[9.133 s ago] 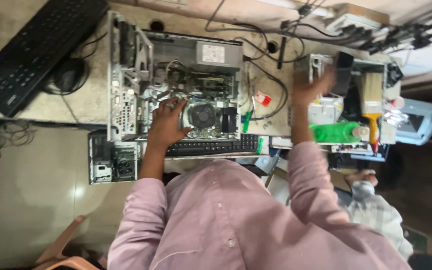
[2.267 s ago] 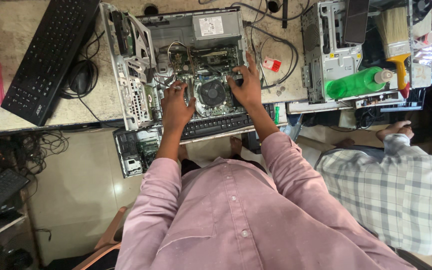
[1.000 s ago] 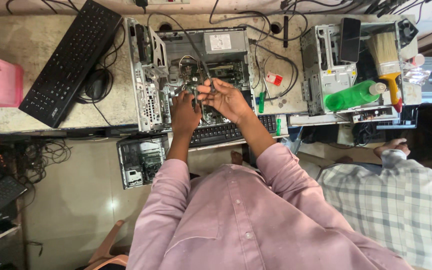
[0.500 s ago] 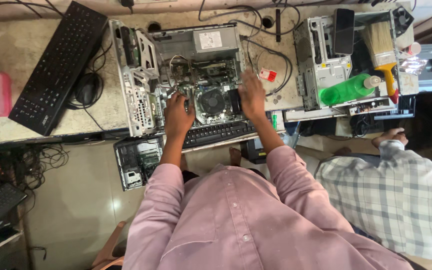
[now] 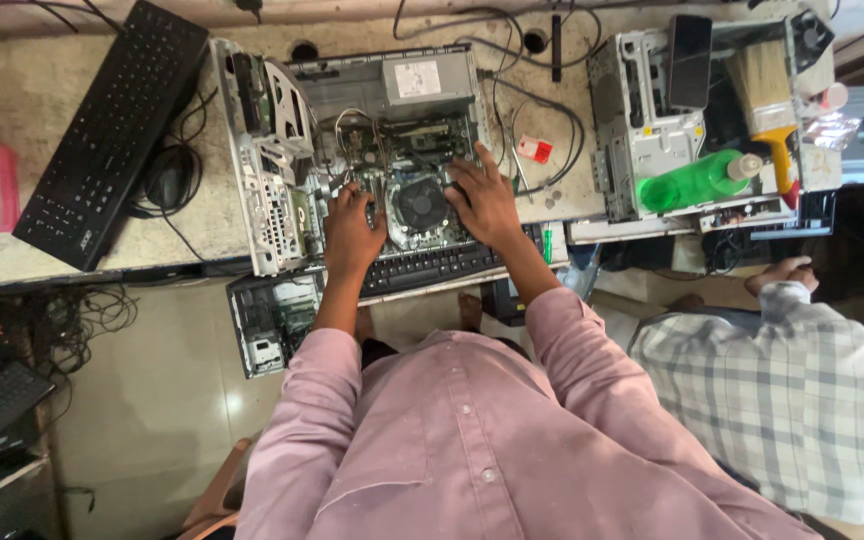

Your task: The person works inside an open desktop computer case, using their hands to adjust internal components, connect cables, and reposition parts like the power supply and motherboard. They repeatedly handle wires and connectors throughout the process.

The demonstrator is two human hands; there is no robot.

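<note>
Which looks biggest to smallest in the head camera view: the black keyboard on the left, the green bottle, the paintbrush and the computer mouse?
1. Black keyboard, clearly the largest.
2. Paintbrush and green bottle look about alike in length; too close to rank.
3. Computer mouse, the smallest.

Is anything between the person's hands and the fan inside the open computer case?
Nothing visible. The left hand and right hand rest inside the open computer case, one on each side of the round cooling fan, which lies uncovered.
</note>
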